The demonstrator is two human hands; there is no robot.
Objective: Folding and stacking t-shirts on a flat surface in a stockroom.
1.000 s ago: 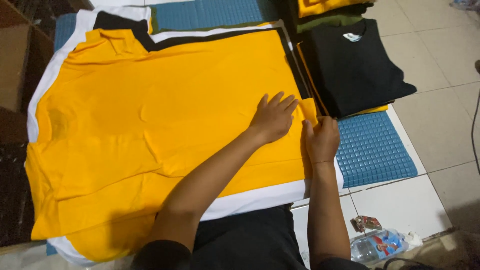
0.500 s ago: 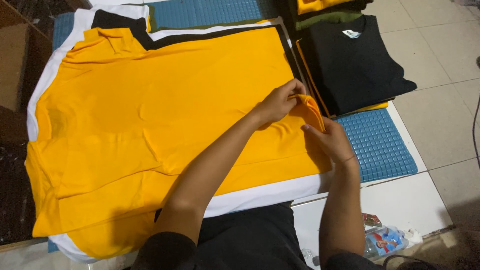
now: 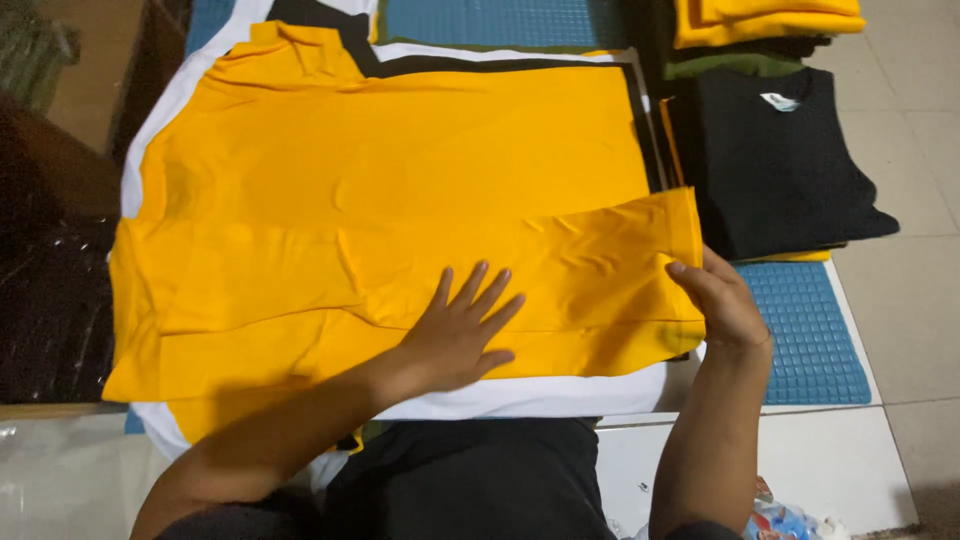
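Tiled floor [image 3: 920,290] is carrying a blue studded mat [image 3: 800,320] with shirts laid in layers on it; no table in view. Yellow t-shirt [image 3: 400,170] is lying flat on top of the pile, centre of the scene, with white and black garments showing at its edges. Left hand [image 3: 455,335] is pressing flat on the near part, fingers spread, gripping nothing. Right hand [image 3: 722,300] is pinching the right-hand edge of the folded-over strip, grip closed on the fabric. Black shirt stack [image 3: 775,160] is sitting just beside it on the right, more folded yellow shirts [image 3: 765,20] far right.

Handling judgement: light, limp knit, no stiffness, creasing easily, sliding over the layer beneath. Best taken at hem or corners with a pinch, with the other palm pinning the body to stop drift.
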